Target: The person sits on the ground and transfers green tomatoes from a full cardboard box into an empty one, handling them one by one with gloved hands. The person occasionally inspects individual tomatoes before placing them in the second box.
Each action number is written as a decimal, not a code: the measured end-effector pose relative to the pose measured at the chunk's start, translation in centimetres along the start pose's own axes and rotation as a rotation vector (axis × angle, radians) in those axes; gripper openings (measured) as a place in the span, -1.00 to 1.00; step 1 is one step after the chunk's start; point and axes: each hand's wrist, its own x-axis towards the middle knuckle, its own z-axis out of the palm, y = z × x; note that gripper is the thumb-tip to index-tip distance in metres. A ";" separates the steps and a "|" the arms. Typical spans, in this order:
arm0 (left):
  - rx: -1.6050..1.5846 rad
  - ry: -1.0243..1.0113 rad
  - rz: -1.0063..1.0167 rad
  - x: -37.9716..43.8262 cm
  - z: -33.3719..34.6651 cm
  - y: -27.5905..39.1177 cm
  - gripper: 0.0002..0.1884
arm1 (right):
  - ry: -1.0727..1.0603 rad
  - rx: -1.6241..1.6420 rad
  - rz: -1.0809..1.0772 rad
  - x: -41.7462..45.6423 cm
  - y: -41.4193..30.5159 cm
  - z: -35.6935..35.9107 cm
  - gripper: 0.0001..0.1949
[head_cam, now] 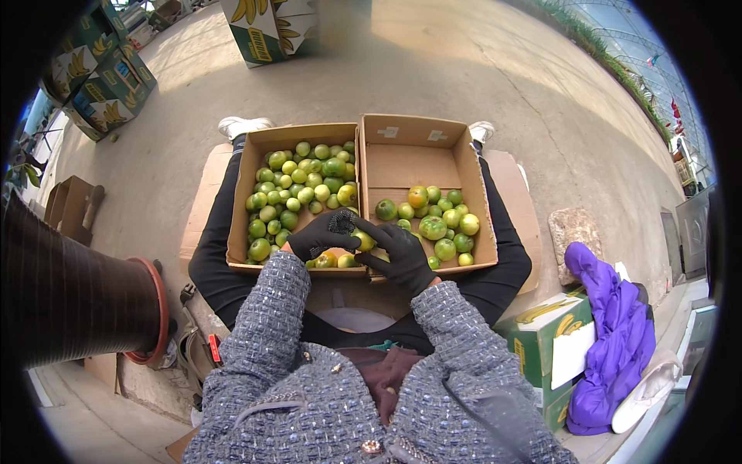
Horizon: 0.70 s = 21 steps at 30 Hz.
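Observation:
Two open cardboard boxes stand side by side between my outstretched legs. The left box (236,232) holds many green and yellowish tomatoes (293,191); the right box (487,232) has fewer, gathered in its near half. My left hand (324,233), in a black glove, is over the near right part of the left box, its fingers curled. My right hand (400,255), gloved too, reaches across the shared walls with its fingers spread. Between the two hands is a yellow-green tomato (364,239), touched by both; which one bears it is hard to tell. Orange-tinged tomatoes (326,259) lie below my left hand.
Flattened cardboard (516,174) lies under the boxes and legs. A large dark pot with a red rim (152,313) is at the left. Banana cartons (113,87) are stacked at the upper left. At the right, purple cloth (611,342) hangs by another banana carton (539,330) and a white shoe (646,394).

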 end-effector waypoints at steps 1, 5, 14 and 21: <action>0.025 -0.012 0.008 -0.1 -0.1 -0.1 -0.55 | -0.037 -0.062 -0.042 0.1 -0.2 0.0 -0.33; 0.030 0.067 0.026 0.2 0.1 -0.2 -0.64 | 0.016 0.231 0.132 -0.4 0.4 0.0 -0.41; -0.072 0.703 0.123 0.4 -3.0 -2.3 -0.76 | 0.373 0.384 0.579 -1.1 5.4 2.6 -0.50; 0.098 0.692 0.056 0.7 -3.0 -3.1 -0.70 | 0.339 0.391 0.580 -1.3 5.6 2.4 -0.55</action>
